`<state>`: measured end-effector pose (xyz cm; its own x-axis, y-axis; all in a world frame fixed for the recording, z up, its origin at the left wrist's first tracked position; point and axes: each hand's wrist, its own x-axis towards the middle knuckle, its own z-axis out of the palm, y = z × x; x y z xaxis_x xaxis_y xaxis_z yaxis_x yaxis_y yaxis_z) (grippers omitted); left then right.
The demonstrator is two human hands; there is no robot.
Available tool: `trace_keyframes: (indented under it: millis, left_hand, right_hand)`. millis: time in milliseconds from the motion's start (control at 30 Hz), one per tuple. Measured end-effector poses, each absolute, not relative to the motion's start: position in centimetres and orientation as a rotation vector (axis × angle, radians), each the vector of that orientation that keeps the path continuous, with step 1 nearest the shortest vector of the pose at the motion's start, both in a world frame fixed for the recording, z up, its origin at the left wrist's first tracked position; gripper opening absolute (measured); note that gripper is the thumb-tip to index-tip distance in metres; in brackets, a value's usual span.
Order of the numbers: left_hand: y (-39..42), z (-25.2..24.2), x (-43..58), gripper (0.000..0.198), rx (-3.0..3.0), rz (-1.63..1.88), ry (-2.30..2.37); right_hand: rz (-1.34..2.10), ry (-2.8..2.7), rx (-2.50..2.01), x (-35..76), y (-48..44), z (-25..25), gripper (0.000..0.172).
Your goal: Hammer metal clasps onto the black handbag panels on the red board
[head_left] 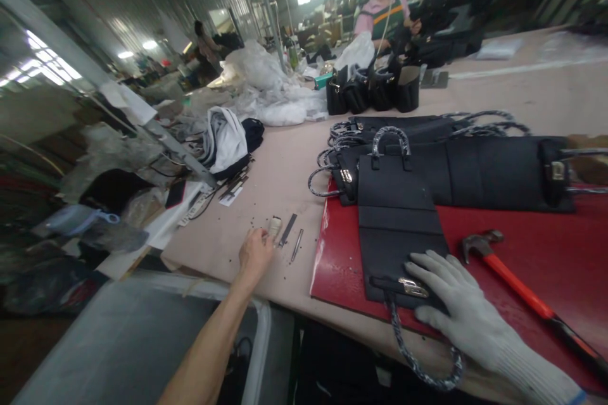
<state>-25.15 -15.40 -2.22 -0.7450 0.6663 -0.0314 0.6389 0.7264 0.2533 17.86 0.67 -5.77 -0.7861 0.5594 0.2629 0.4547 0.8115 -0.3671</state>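
My bare left hand (pixel 256 251) is low over the table with its fingers curled. Its fingertips meet at the near end of a small pale object (pixel 274 226), whose kind I cannot make out. Just right of it lie a flat dark metal strip (pixel 288 230) and a thin metal rod (pixel 297 245). My right hand (pixel 451 288), in a white knitted glove, rests with fingers spread on a black handbag panel (pixel 396 228). Beside those fingers is the panel's shiny metal clasp (pixel 412 287). A patterned wrapped handle (pixel 403 345) hangs over the table edge; another handle (pixel 390 134) stands at the far end.
A claw hammer (pixel 517 285) with a red handle lies on the red board (pixel 522 234). More black panels (pixel 494 171) are stacked behind. Black finished bags (pixel 373 90) stand farther back, near a seated person (pixel 384 19). Grey cloth (pixel 225 139) and plastic wrap (pixel 266 76) lie leftward.
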Motion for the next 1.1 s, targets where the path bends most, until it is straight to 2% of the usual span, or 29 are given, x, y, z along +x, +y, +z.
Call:
trace_keyframes:
  millis: [133, 300, 400, 533, 600, 700, 767, 900, 1100]
  left_hand:
    - [-13.2, -1.3, -28.3, 0.035, 0.962, 0.199, 2.694]
    - [-11.0, -0.8, -29.4, 0.027, 0.960, 0.063, 2.523]
    - [-10.3, -0.9, -29.2, 0.018, 0.987, -0.002, 2.494]
    - [-10.9, -0.9, -29.5, 0.017, 1.037, -0.018, 2.488]
    - [-11.8, -0.6, -29.3, 0.020, 1.021, 0.250, 2.457]
    - [-13.3, 0.0, -27.3, 0.041, 0.918, 0.969, 2.213]
    - [-13.8, 0.1, -24.6, 0.046, 0.929, 1.267, 2.043]
    - [-13.7, -1.4, -17.7, 0.034, 1.006, 1.484, 1.847]
    - [-13.4, -4.4, -12.2, 0.032, 1.086, 1.581, 1.770]
  right_hand:
    - [0.402, -2.621, -0.772, 17.8, 0.8, -6.1, 0.060]
    - [0.476, -2.620, -0.820, 17.5, 0.2, -5.1, 0.060]
    - [0.517, -2.608, -0.857, 17.2, -0.5, -4.1, 0.064]
    - [0.518, -2.624, -0.897, 17.0, -1.1, -3.5, 0.072]
    - [0.524, -2.625, -0.905, 16.9, -1.3, -3.3, 0.073]
    - [0.537, -2.598, -0.899, 16.9, -1.5, -3.2, 0.071]
    - [0.547, -2.584, -0.892, 16.8, -1.5, -3.0, 0.070]
    - [0.565, -2.579, -0.893, 16.7, -1.5, -2.8, 0.068]
    - [0.579, -2.569, -0.894, 16.8, -1.4, -3.0, 0.066]
